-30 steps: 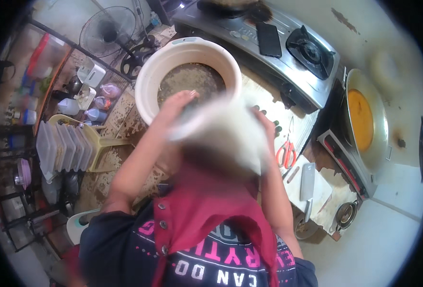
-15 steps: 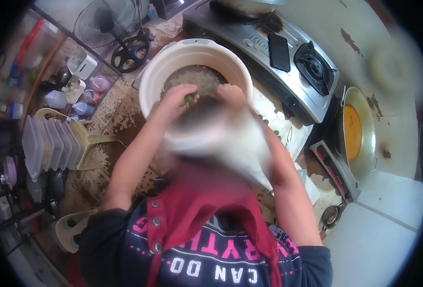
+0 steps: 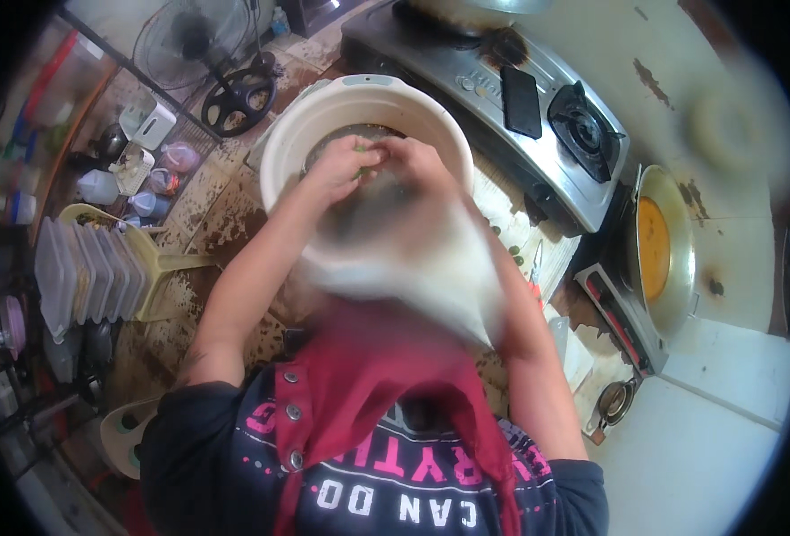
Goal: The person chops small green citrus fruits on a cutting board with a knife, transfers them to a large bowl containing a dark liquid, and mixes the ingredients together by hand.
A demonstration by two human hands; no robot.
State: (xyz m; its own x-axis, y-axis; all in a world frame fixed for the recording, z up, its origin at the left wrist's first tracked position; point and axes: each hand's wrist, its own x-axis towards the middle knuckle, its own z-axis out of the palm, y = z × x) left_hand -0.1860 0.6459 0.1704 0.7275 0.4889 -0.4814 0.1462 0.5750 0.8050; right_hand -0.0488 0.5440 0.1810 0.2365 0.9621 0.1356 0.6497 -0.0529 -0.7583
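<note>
- While your 2 hands meet over the pale tub (image 3: 386, 105), let your left hand (image 3: 341, 170) do the steadying: its fingers curl narrowly around a small green piece (image 3: 361, 172), which shows only in slivers between fingers and thumb.
- Your right hand (image 3: 417, 163) bends its fingers in against the left fingertips; whether it grips the piece too, I cannot tell.
- The green piece sits between your 2 hands, over the inside of the tub, with the blurred white shape (image 3: 417, 259) in front of the lower part of your view.
- A light pinch probably serves you better than a squeeze, since something this small could pop out of your fingers.
- Work low and well inside the rim, so a slip likely lands in the tub, and tilt your fingers until you see the piece past the white blur.
- Which way it points, I cannot tell: your fingers cover both ends. The loose green pieces (image 3: 518, 260) to your right look roundish, so yours may have little long axis.
</note>
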